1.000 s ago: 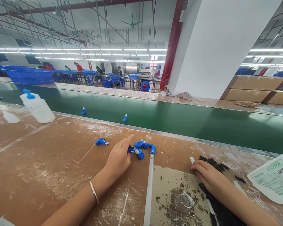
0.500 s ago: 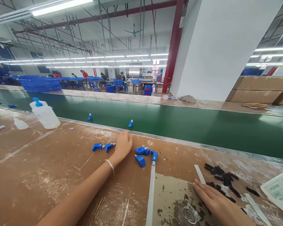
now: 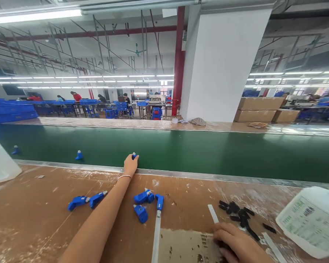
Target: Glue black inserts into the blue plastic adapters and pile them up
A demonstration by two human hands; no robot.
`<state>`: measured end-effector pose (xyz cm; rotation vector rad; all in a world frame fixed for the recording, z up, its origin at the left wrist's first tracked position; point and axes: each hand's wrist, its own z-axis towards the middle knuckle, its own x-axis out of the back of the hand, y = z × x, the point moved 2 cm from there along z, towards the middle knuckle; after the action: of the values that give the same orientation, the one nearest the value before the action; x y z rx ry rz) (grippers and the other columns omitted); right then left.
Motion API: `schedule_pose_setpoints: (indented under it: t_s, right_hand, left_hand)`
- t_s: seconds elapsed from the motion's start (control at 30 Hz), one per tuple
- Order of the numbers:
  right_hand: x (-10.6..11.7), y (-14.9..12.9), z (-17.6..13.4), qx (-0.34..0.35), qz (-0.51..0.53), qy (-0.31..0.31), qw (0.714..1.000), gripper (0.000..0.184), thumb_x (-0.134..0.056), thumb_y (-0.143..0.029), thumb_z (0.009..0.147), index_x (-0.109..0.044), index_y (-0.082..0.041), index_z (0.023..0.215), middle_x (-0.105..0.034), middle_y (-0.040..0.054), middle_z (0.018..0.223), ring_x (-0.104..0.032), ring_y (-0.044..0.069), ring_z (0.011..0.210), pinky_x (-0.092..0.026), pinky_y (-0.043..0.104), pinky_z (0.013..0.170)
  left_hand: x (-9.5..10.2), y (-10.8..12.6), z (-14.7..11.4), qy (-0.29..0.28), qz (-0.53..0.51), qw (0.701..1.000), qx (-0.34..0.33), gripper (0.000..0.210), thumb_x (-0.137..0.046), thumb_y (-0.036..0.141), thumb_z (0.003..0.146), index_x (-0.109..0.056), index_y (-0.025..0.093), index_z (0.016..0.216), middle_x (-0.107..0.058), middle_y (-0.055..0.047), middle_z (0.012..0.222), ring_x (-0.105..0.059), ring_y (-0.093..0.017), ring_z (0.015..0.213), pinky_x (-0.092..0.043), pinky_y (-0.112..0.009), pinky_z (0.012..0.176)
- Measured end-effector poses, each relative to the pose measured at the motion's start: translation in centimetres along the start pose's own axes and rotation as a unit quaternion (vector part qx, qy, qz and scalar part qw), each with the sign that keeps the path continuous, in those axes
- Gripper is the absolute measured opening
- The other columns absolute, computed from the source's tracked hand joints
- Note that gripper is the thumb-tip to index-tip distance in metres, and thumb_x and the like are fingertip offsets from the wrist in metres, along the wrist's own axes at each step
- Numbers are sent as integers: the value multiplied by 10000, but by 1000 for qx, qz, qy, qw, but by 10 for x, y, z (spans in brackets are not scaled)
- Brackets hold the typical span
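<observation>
My left hand (image 3: 131, 165) reaches over the near edge of the green conveyor belt (image 3: 164, 146), fingers closed around a small blue plastic part (image 3: 134, 156) with a pale tip. Below that arm, two blue parts (image 3: 78, 202) lie to its left, and a cluster of several blue parts (image 3: 142, 197) lies to its right. My right hand (image 3: 237, 243) rests by the beige board (image 3: 181, 244), fingers curled; whatever is under them is dark and mostly hidden. Just beyond it are a white strip (image 3: 213, 213) and a pile of short black pieces (image 3: 238, 212).
Two more blue parts stand on the belt, one (image 3: 79, 155) nearer and one (image 3: 15, 149) farther left. A translucent jug (image 3: 307, 223) is at right, another white container (image 3: 1, 162) at left. Blue crates (image 3: 11, 111), a white pillar (image 3: 222, 65) and cardboard boxes (image 3: 259, 104) are beyond.
My left hand has moved from the table edge onto the belt and closed on a blue part. My right hand's fingers have curled from flat. The view has turned rightward.
</observation>
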<state>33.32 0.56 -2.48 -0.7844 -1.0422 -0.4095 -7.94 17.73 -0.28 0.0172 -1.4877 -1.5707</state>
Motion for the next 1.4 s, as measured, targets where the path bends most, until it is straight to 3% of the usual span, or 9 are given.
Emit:
schedule_pose_setpoints:
  t_s: [0.13, 0.23, 0.43, 0.53, 0.6, 0.8, 1.03, 1.23, 1.4]
  right_hand:
    - [13, -15, 3, -41, 32, -16, 999, 320, -480, -50, 767, -701, -216, 927, -719, 69, 999, -705, 213, 939, -570, 306, 832]
    - [20, -25, 4, -40, 64, -9, 997, 288, -503, -112, 804, -722, -210, 963, -735, 93, 1085, -703, 238, 1015, -564, 364, 904]
    - [30, -49, -8, -23, 161, -19, 986, 253, -545, -237, 890, -747, -264, 1040, -755, 79, 1141, -694, 257, 1081, -537, 429, 977]
    - [29, -58, -14, -42, 221, -29, 974, 270, -600, -286, 889, -728, -286, 1126, -746, 71, 1169, -687, 263, 1095, -542, 421, 965]
    - [26, -62, -16, -44, 254, -26, 966, 284, -624, -274, 868, -721, -289, 1135, -760, 63, 1132, -701, 259, 1059, -553, 403, 940]
    - [9, -64, -17, -42, 345, -18, 938, 272, -632, -261, 868, -686, -280, 1134, -775, 49, 1071, -725, 224, 995, -572, 343, 894]
    - [-5, -58, -22, -124, 426, -47, 895, 319, -659, -294, 843, -659, -271, 1161, -772, 75, 1107, -712, 247, 1069, -588, 365, 877]
    - [-1, -59, -21, -87, 387, -61, 916, 305, -639, -234, 866, -646, -286, 1166, -768, 52, 1122, -710, 221, 1073, -554, 366, 946]
    - [-4, -56, -21, -79, 409, -76, 906, 313, -672, -392, 881, -656, -270, 1169, -757, 99, 1145, -711, 263, 1073, -567, 401, 930]
  left_hand:
    - [16, 12, -31, 5, -113, 994, 11, 289, -599, 360, 935, -624, 147, 1128, -652, -77, 1139, -641, -223, 1002, -547, -437, 869]
    - [36, 29, -74, -23, -201, 979, 7, 290, -612, 400, 913, -644, 137, 1032, -681, -70, 1038, -648, -209, 971, -535, -386, 838]
    - [67, 61, -199, -194, -320, 927, 16, 447, -715, 548, 742, -700, 150, 945, -741, -91, 914, -681, -212, 846, -520, -319, 729]
    - [65, 58, -255, -319, -409, 850, 87, 450, -766, 504, 718, -698, 154, 992, -749, -94, 902, -685, -212, 860, -516, -303, 704]
    - [60, 53, -277, -388, -437, 802, 124, 449, -802, 463, 703, -699, 150, 1008, -750, -87, 885, -683, -201, 870, -515, -289, 719]
    - [53, 45, -284, -430, -463, 759, 160, 460, -837, 456, 668, -702, 141, 975, -752, -74, 814, -692, -184, 821, -517, -272, 710]
    - [53, 39, -286, -425, -478, 745, 189, 446, -855, 418, 658, -716, 144, 981, -751, -64, 830, -704, -188, 848, -535, -282, 743]
    - [56, 43, -288, -427, -478, 744, 188, 473, -847, 423, 674, -710, 134, 1023, -755, -80, 855, -704, -201, 884, -540, -293, 765]
    - [59, 47, -287, -410, -474, 755, 192, 525, -851, 442, 668, -700, 128, 1061, -738, -70, 840, -704, -215, 881, -534, -291, 730]
